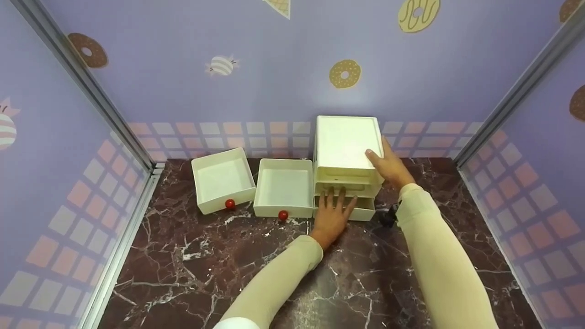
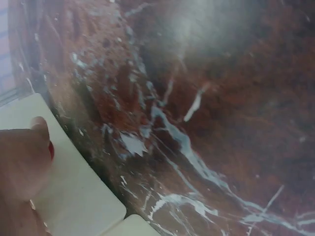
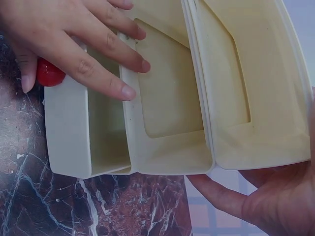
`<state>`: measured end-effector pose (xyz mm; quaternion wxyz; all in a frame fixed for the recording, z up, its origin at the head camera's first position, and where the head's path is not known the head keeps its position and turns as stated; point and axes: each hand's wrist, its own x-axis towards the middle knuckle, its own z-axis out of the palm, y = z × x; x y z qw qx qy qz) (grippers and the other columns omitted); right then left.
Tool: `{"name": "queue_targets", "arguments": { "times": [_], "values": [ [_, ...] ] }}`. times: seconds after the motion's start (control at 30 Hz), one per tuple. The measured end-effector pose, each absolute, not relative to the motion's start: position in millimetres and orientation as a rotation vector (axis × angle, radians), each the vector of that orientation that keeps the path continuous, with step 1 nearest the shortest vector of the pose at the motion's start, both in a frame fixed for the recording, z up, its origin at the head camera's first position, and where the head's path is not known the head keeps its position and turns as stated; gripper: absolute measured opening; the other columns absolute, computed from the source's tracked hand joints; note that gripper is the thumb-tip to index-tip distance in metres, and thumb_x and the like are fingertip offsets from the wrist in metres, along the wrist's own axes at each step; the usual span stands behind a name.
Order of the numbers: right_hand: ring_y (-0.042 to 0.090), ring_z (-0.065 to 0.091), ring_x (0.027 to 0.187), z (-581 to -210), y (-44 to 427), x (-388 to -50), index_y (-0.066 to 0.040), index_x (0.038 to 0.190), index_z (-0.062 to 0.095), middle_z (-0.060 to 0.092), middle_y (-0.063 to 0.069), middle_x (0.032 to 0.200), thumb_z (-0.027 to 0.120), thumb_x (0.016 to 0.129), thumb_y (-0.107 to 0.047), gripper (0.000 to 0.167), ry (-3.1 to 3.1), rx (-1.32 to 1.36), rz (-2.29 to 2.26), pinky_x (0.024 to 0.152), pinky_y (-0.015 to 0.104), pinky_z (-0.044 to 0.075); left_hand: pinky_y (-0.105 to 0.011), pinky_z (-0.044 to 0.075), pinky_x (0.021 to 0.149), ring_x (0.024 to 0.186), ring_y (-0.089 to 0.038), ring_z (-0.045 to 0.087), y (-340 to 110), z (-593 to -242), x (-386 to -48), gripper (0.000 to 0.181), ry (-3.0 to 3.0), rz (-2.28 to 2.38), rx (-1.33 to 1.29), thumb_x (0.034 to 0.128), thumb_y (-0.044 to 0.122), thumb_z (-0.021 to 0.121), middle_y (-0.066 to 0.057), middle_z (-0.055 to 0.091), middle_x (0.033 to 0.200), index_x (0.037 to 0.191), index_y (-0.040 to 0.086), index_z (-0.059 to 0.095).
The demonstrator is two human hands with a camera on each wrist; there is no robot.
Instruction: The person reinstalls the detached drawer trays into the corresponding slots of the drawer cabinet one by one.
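Note:
A white drawer cabinet (image 1: 347,139) stands near the back wall, with two bare slots above its bottom drawer (image 1: 362,214), which is pulled partly out. My left hand (image 1: 331,219) lies over that drawer's front, its fingers spread and straight. In the right wrist view those fingertips reach across to the shelf edge above the drawer. The left thumb is beside the red knob (image 3: 50,73) there. My right hand (image 1: 392,168) rests against the cabinet's right side, thumb over the top edge and fingers stretched along the wall.
Two white drawers with red knobs, a tilted one (image 1: 224,176) and a straighter one (image 1: 284,187), sit on the dark marbled surface (image 1: 205,274) left of the cabinet. Patterned purple panels (image 1: 274,82) enclose the back and sides. A dark object (image 1: 388,217) shows beside the right wrist.

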<state>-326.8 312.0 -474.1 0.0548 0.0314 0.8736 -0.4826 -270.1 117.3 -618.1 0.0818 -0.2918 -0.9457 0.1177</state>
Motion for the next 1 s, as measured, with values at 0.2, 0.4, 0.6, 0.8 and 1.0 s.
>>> {"name": "queue_targets", "arguments": {
  "times": [0.2,0.4,0.6,0.8,1.0],
  "values": [
    [0.044,0.012,0.156,-474,314,-329,-0.026,0.163,-0.013,0.001,0.015,0.172,0.047,0.103,-0.053,0.089,2.664,0.08,-1.47,0.127,0.063,0.009,-0.052,0.038,0.119,0.139,-0.035,0.05,120,-620,-276,0.058,-2.595,0.323,-0.792,0.1,0.039,0.052,-0.003,0.048,0.155,0.156,0.028,0.041],
    [0.041,0.006,0.158,-476,314,-330,-0.024,0.163,-0.014,-0.004,0.012,0.173,0.046,0.103,-0.054,0.09,2.665,0.077,-1.455,0.128,0.06,0.005,-0.039,0.054,0.101,0.112,-0.024,0.067,122,-626,-289,0.041,-2.359,0.224,-0.736,0.0954,0.019,0.048,0.005,0.067,0.127,0.131,0.019,0.069],
    [0.043,0.012,0.157,-475,315,-331,-0.023,0.164,-0.011,0.002,0.014,0.173,0.046,0.104,-0.052,0.088,2.682,0.063,-1.451,0.127,0.062,0.01,-0.038,0.059,0.091,0.092,-0.02,0.068,127,-628,-299,0.033,-2.238,0.1,-0.73,0.0886,0.016,0.054,0.006,0.071,0.107,0.111,0.018,0.078],
    [0.042,0.009,0.157,-475,315,-331,-0.025,0.164,-0.012,-0.001,0.011,0.173,0.046,0.103,-0.055,0.088,2.688,0.09,-1.427,0.127,0.061,0.008,-0.038,0.059,0.092,0.09,-0.019,0.067,130,-625,-302,0.026,-2.297,0.037,-0.714,0.0875,0.016,0.058,0.007,0.071,0.105,0.105,0.019,0.077],
    [0.044,0.015,0.156,-475,313,-328,-0.033,0.163,-0.01,0.006,0.013,0.173,0.046,0.103,-0.056,0.086,2.676,0.094,-1.44,0.126,0.065,0.012,-0.034,0.059,0.09,0.095,-0.018,0.066,129,-625,-302,0.025,-2.364,0.022,-0.702,0.0858,0.017,0.064,0.009,0.071,0.108,0.107,0.021,0.076]
  ]
}}
